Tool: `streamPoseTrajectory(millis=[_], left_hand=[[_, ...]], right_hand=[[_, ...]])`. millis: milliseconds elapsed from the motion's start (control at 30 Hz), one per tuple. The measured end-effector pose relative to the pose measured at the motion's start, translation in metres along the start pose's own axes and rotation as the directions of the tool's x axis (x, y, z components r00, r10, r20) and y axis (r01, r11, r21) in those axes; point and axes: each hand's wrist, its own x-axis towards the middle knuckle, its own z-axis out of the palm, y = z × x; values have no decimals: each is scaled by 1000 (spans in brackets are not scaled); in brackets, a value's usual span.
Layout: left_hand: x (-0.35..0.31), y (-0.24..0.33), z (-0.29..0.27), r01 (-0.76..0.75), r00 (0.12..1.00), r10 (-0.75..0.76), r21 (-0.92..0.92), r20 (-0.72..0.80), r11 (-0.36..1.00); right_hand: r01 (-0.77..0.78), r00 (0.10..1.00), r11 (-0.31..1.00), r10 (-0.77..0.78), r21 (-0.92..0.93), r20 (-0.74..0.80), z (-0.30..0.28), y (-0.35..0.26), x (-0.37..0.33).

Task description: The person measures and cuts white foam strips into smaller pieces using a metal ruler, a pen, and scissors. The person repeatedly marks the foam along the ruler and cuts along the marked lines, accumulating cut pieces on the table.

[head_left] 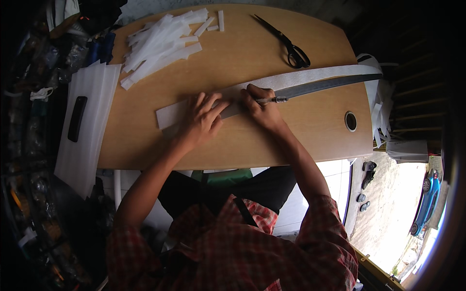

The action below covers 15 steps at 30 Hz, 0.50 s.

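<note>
A long white foam strip [301, 76] runs slantwise across the wooden table, from the near left to beyond its right edge. Along its near side lies a long, flat dark grey ruler-like strip [320, 88]. My left hand [204, 119] rests on the left part of the white strip, fingers spread and holding nothing. Just right of it, my right hand [262, 107] is closed around a slim pen [277, 100], its clear end pointing right. The pen's tip is hidden under my fingers, close to the edge of the dark strip.
A heap of cut white foam strips [160, 41] lies at the far left. Black scissors [286, 44] lie at the far right. White sheets [90, 121] bearing a black phone-like object [77, 119] overhang the left edge. A round grommet hole [350, 121] is at right.
</note>
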Motion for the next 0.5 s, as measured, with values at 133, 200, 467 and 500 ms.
streamPoseTrajectory(millis=[133,200,467,500], left_hand=[[0,0,0,-16,1000,16,8,-14,1000],[0,1,0,-10,1000,10,0,-20,1000],[-1,0,0,-10,1000,10,-4,-16,1000],[-2,0,0,-8,1000,8,-8,-20,1000]], right_hand=[[-44,999,998,45,43,-14,0,1,-1],[-14,1000,1000,14,10,-27,1,0,1],[19,999,1000,-19,-12,-35,2,-1,0],[36,999,999,-37,-38,-26,2,-2,1]])
